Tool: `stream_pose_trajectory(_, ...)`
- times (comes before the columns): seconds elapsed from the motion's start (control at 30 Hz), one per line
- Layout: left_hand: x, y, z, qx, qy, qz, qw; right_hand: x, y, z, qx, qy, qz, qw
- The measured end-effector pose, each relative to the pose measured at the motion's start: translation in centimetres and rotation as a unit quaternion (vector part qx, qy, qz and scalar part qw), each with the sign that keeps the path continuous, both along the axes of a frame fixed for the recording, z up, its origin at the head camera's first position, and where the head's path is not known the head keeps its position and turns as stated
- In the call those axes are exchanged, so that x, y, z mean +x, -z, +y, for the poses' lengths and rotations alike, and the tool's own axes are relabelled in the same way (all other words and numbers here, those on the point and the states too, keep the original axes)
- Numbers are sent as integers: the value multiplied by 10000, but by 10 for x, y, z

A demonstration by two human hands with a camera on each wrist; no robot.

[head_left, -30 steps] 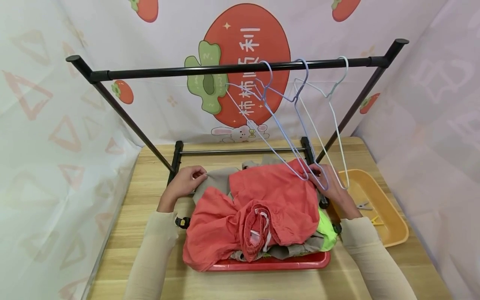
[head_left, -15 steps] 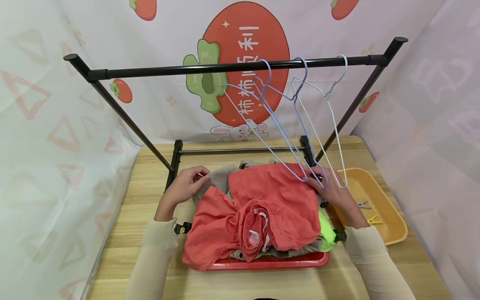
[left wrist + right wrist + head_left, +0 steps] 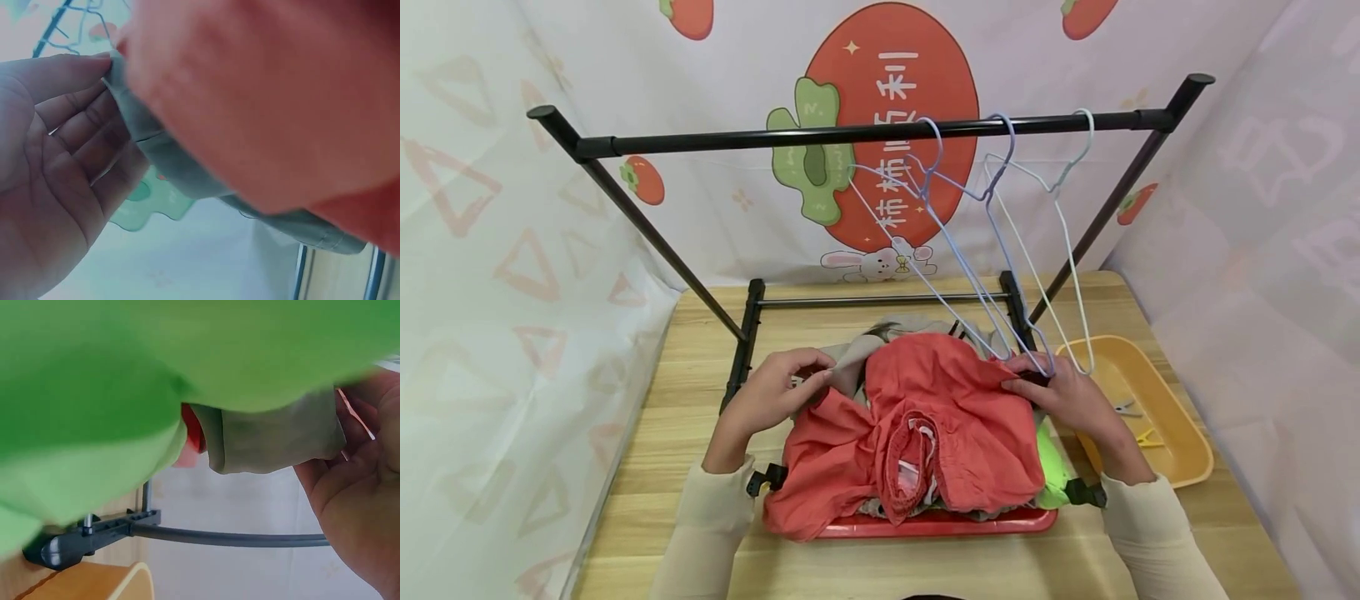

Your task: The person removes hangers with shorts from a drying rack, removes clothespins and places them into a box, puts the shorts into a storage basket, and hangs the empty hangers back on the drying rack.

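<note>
In the head view, red shorts (image 3: pixel 955 383) with a white drawstring lie on top of a clothes pile in a red tray (image 3: pixel 947 527). My left hand (image 3: pixel 771 398) pinches the edge of grey cloth (image 3: pixel 847 373) at the pile's back left. That pinch, thumb against fingers, shows in the left wrist view on the grey cloth (image 3: pixel 178 169). At the back right, my right hand (image 3: pixel 1075 400) has its fingers beside the red shorts' edge. Seen from the right wrist, it grips grey cloth (image 3: pixel 275 437) below bright green fabric (image 3: pixel 250 350).
Above the pile spans a black clothes rack bar (image 3: pixel 722 140) with blue hangers (image 3: pixel 951 242) and a pale hanger (image 3: pixel 1070 250). These hang down in front of the right hand. An orange tray (image 3: pixel 1187 450) with a yellow clip (image 3: pixel 1146 439) and a grey clip stands at right.
Both hands have moved nearer to me, the left also a little rightward. The back edges of the grey cloth and red shorts have been drawn forward, and more grey cloth shows behind.
</note>
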State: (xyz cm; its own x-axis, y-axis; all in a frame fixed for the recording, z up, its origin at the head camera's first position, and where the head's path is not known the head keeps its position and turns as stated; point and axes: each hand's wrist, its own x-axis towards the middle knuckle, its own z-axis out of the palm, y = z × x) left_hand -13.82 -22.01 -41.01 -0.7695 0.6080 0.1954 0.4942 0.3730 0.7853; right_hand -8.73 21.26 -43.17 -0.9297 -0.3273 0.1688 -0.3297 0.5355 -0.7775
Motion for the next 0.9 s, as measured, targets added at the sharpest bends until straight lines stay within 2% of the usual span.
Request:
stream_pose_trajectory(0.1, 8, -7, 2, -12, 131, 159, 9998, 5, -3, 0, -16, -196, -25, 9998)
stream_pose_trajectory(0.2, 14, -12, 3, 0, 298, 200, 9994, 10, -3, 1, -347, -521, -204, 9978)
stream_pose_trajectory(0.4, 27, -20, 2, -15, 606, 245, 9979, 16, -2, 5, -990, -1237, -555, 9858)
stream_pose_trajectory(0.6, 38, -22, -1, 108, 753, 316, 9966, 21, -7, 4, -989, -1886, -609, 9752)
stream_pose_trajectory(0.73, 46, -22, -3, 228, 898, 306, 9952, 26, -11, 3, -1026, -2361, -657, 9641)
stream_pose_trajectory(0.9, 58, -22, -4, 356, 1199, 255, 9918, 36, -15, 1, -1036, -2647, -917, 9544)
